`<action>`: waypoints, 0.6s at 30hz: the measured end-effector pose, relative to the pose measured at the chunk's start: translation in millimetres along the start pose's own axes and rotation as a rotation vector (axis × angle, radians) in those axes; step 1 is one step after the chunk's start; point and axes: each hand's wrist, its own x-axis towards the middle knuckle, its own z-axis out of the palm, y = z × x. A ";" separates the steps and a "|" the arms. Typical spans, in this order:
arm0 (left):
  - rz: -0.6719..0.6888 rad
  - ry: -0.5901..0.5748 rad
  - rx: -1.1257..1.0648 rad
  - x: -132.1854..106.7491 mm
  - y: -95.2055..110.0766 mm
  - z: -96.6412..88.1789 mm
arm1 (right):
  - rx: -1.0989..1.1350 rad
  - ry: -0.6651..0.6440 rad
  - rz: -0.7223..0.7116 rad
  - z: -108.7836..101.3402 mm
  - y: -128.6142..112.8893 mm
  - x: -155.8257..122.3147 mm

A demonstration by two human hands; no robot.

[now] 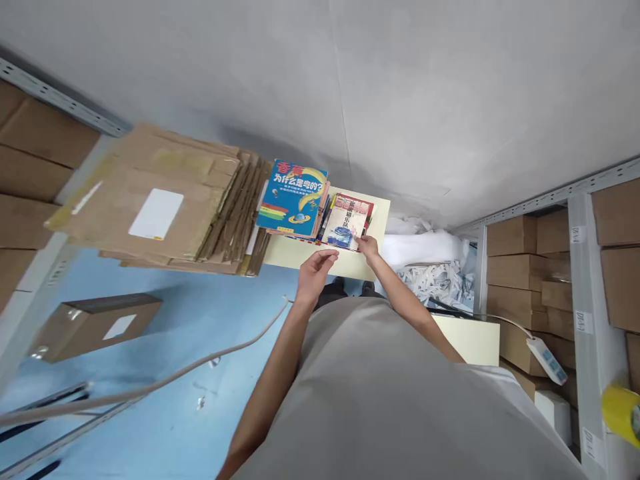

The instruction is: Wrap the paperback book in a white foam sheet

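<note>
My right hand (369,248) grips the near corner of a red and white book (347,221) lying on a pale yellow table (290,255). My left hand (314,272) hovers just in front of that book with its fingers curled and nothing in them. To the left of it a blue book (293,199) tops a stack of books. A stack of flattened cardboard boxes (165,200) lies further left.
Metal shelves with brown cartons (525,267) stand at the right and at the left (30,153). A closed carton (93,323) and a cable (150,383) lie on the blue floor. White packing material (430,257), a power strip (547,360) and a yellow tape roll (623,413) are at the right.
</note>
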 end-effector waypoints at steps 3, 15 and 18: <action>-0.033 0.014 -0.038 13.5 5.7 -15.4 | -0.056 0.105 0.020 8.9 -0.2 13.1; -0.083 -0.136 -0.021 54.5 -1.9 -50.5 | 0.207 0.175 0.022 10.8 1.5 -42.1; -0.103 -0.101 0.075 54.6 -23.4 -31.1 | 0.323 0.199 -0.013 -6.3 9.7 -78.9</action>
